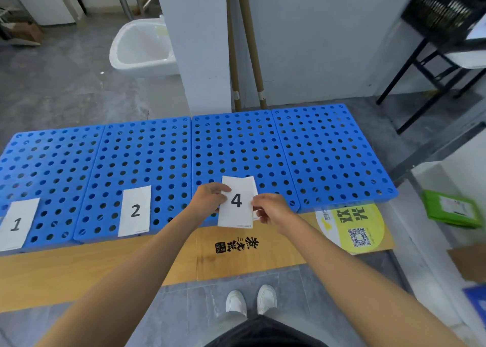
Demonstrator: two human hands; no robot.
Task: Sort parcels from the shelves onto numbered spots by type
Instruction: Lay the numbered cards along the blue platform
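Four blue perforated pallets [147,159], concrete floor [65,91].

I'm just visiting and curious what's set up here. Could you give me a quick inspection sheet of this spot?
Surface: four blue perforated panels in a row on the floor, flat cardboard along their near edge.
Job's things: paper cards 1 and 2 lie on the two left panels; no parcels seen.
Clutter: green packet on the right.
Grips: left hand and right hand hold card 4, another sheet behind it.
Cables: nothing seen.
Surroundings: white basin, black stand.
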